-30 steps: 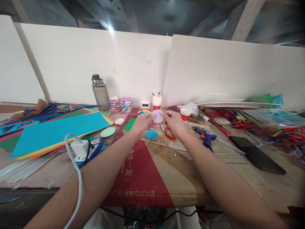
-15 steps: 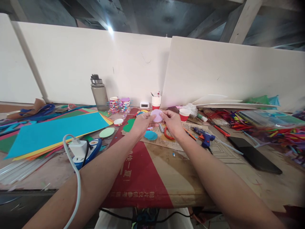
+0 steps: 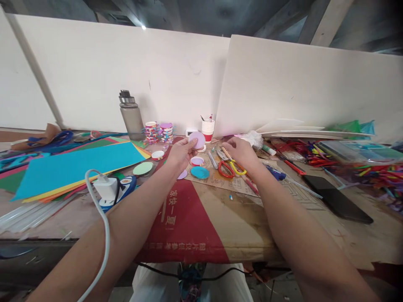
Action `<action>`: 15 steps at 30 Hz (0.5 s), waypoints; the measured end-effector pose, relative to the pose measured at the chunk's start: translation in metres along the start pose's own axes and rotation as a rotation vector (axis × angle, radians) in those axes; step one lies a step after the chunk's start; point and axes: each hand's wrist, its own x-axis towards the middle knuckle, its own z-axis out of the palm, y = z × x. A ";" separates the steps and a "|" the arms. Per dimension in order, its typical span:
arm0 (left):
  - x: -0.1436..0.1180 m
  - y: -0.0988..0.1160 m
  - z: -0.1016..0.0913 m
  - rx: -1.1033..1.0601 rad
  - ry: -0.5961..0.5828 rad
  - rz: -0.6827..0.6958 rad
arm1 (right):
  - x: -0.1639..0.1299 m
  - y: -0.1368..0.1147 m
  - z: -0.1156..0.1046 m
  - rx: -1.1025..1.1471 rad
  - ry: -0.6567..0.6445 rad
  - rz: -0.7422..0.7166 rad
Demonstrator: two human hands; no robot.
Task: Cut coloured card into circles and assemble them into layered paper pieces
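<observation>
My left hand (image 3: 180, 152) holds a lilac paper disc (image 3: 197, 140) up by its edge, above the table's middle. My right hand (image 3: 239, 151) has come off the disc and hovers with fingers apart over two pairs of scissors, one red-handled (image 3: 224, 167) and one yellow-handled (image 3: 236, 166). Below the disc lie a small pink-rimmed cap (image 3: 197, 161), a blue paper disc (image 3: 200, 172) and another lilac disc (image 3: 182, 174) partly under my left wrist.
Coloured paper sheets (image 3: 72, 165) and a charger with white cable (image 3: 105, 188) lie left. A grey bottle (image 3: 130, 116), tape rolls (image 3: 159, 131) and stacked cups (image 3: 208, 130) stand at the back. A blue glue gun (image 3: 277, 173), black tablet (image 3: 336, 198) and pipe cleaners (image 3: 371, 172) lie right.
My right hand let go of the lilac disc and moved right over the scissors. My left hand keeps the disc and shifted slightly left. The view tilted down.
</observation>
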 end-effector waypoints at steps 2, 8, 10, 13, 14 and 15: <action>0.003 0.003 -0.005 -0.025 0.035 0.020 | -0.001 0.004 -0.005 -0.374 -0.168 0.066; 0.010 0.001 -0.011 -0.064 0.074 0.032 | -0.012 -0.003 0.013 -0.647 -0.429 0.081; 0.010 0.000 -0.010 -0.065 0.066 0.032 | -0.014 -0.002 0.017 -0.638 -0.412 0.091; 0.008 0.000 -0.009 -0.060 0.049 0.035 | -0.011 0.007 0.017 -0.594 -0.368 0.139; 0.008 -0.001 -0.009 -0.062 0.046 0.037 | -0.009 0.011 0.015 -0.569 -0.346 0.158; 0.008 -0.001 -0.009 -0.066 0.042 0.041 | -0.006 0.016 0.013 -0.542 -0.321 0.175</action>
